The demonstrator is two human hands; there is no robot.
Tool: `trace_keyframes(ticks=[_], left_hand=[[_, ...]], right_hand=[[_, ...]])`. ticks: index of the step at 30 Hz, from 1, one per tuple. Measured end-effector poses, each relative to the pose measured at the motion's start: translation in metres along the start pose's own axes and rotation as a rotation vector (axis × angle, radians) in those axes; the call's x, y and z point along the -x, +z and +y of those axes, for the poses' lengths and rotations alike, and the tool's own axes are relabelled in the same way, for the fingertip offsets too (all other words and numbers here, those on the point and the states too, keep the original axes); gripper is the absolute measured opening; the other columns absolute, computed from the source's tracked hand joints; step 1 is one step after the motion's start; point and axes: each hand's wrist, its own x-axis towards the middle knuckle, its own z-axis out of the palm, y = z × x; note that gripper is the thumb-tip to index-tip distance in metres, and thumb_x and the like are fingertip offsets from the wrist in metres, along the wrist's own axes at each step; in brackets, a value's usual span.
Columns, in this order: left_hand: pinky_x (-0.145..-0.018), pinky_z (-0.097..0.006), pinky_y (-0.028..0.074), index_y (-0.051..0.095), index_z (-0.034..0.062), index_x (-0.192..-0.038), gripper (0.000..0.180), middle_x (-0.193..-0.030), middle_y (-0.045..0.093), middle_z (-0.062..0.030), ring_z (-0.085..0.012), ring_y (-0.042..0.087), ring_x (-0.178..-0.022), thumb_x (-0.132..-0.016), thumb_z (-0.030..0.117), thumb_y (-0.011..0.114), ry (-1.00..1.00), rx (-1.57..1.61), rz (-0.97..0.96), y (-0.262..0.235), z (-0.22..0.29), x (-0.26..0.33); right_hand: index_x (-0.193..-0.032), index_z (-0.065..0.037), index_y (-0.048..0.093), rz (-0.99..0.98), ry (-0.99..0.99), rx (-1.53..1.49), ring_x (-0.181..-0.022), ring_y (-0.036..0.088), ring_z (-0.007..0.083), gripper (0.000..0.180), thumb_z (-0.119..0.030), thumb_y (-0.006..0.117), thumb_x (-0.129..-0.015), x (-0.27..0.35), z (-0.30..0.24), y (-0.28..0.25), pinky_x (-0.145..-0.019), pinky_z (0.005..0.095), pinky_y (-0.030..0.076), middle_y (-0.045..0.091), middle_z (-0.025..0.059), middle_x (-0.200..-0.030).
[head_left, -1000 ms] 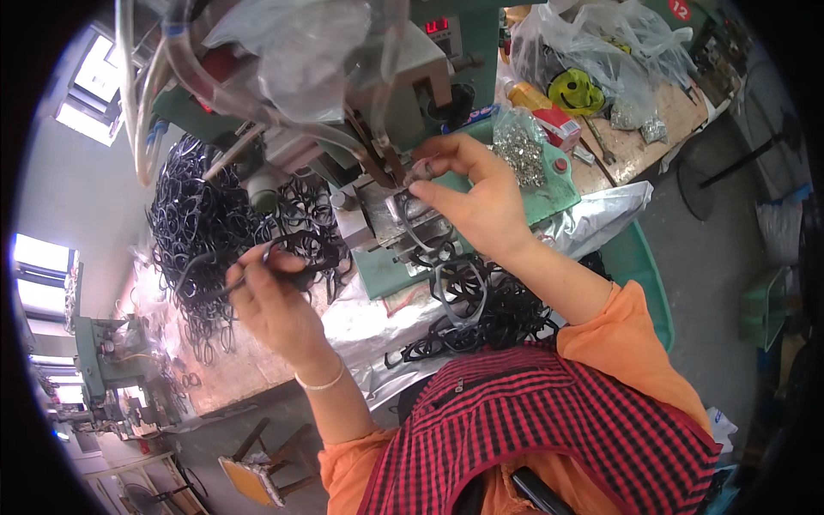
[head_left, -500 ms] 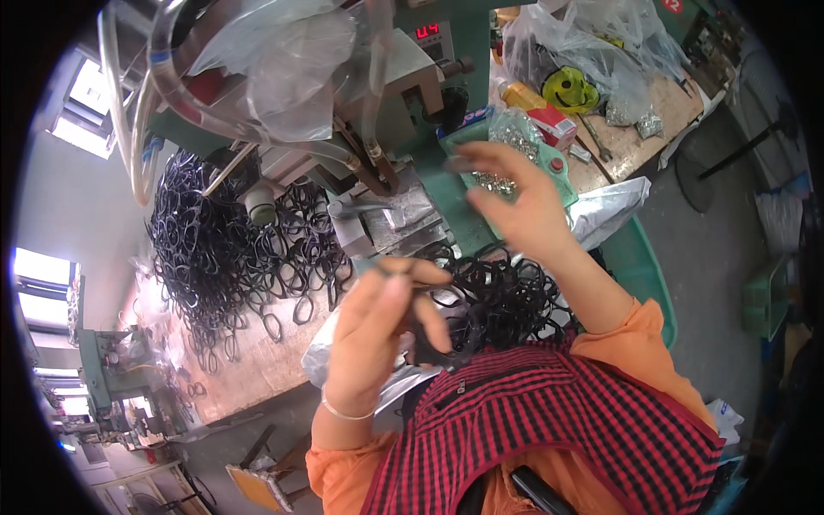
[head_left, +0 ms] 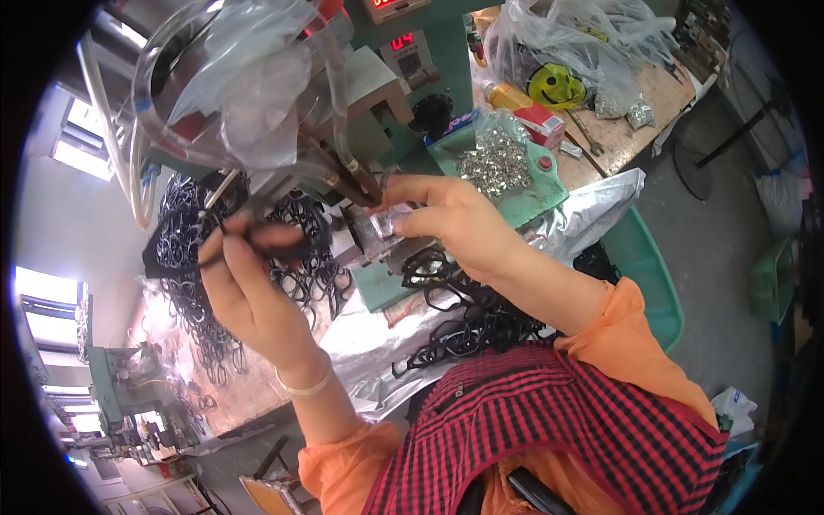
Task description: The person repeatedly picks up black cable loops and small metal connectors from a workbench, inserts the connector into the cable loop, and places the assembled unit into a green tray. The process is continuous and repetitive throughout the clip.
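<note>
My left hand (head_left: 257,296) is closed on a black plastic eyeglass frame (head_left: 311,242), blurred by motion, in front of a hanging heap of similar black frames (head_left: 176,219). My right hand (head_left: 468,223) reaches to the metal fixture (head_left: 378,227) of a green bench machine. Its thumb and forefinger come close together there, below the machine's two narrow prongs (head_left: 354,182); whatever lies between the fingertips cannot be made out. More black frames (head_left: 455,330) lie loose on silvery sheeting by my lap. Small shiny metal pieces (head_left: 498,163) fill a green tray beyond my right hand.
Clear hoses (head_left: 343,129) and a plastic bag (head_left: 262,112) hang from the machine at upper left. A wrench (head_left: 588,133), a red-and-white box (head_left: 542,127) and plastic bags (head_left: 575,39) lie on the bench at far right. A green bin (head_left: 657,283) stands at my right.
My left hand has moved left and up, away from my lap, with the black eyeglass frame. My right hand has gone from the metal-piece tray left to the machine's fixture.
</note>
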Motion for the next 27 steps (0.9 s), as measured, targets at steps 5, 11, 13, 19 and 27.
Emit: trace_keyframes(ticks=[5,11,13,19,27], left_hand=[[-0.052,-0.027,0.049,0.055,-0.0063,-0.118,0.028,-0.087,0.069,-0.0157,-0.0205,0.067,-0.059,-0.109,0.018,0.045,-0.528,0.506,-0.65,-0.014,0.002,0.06],[-0.039,-0.026,0.043,0.058,-0.0051,-0.118,0.043,-0.065,0.064,-0.015,-0.0183,0.053,-0.043,-0.112,0.032,0.038,-1.126,0.757,-0.751,0.02,-0.018,0.061],[-0.038,-0.025,0.042,0.059,-0.0045,-0.117,0.042,-0.065,0.063,-0.0143,-0.0176,0.052,-0.042,-0.112,0.032,0.037,-1.141,0.76,-0.641,0.022,-0.018,0.067],[-0.034,-0.026,0.038,0.061,-0.0044,-0.116,0.041,-0.06,0.061,-0.0129,-0.0164,0.048,-0.038,-0.111,0.03,0.038,-1.146,0.733,-0.607,0.019,-0.022,0.067],[-0.035,-0.025,0.041,0.061,-0.0034,-0.113,0.039,-0.062,0.063,-0.0133,-0.0163,0.051,-0.039,-0.111,0.029,0.038,-1.128,0.778,-0.649,0.02,-0.024,0.067]], right_hand=[[-0.112,-0.005,0.075,-0.027,-0.287,0.539,-0.106,0.068,0.0346,0.031,-0.014,0.065,-0.084,0.003,-0.006,-0.022,-0.097,0.0392,0.052,0.074,0.0154,-0.112],[-0.109,-0.002,0.073,0.151,-0.03,1.07,-0.105,0.07,0.0303,0.026,-0.001,0.057,-0.089,0.054,0.035,-0.1,-0.092,0.0377,0.053,0.074,0.0163,-0.108],[-0.106,-0.004,0.074,0.263,-0.076,0.959,-0.101,0.07,0.0323,0.025,-0.002,0.057,-0.088,0.052,0.034,-0.104,-0.091,0.0395,0.054,0.074,0.0151,-0.105],[-0.107,-0.004,0.073,0.458,-0.121,0.752,-0.101,0.069,0.0307,0.023,-0.006,0.065,-0.085,0.036,0.041,-0.138,-0.093,0.0386,0.052,0.073,0.0133,-0.106],[-0.088,-0.008,0.07,0.387,-0.061,1.367,-0.099,0.062,0.033,0.014,-0.013,0.076,-0.078,0.055,0.051,-0.113,-0.085,0.0461,0.051,0.065,0.0096,-0.094]])
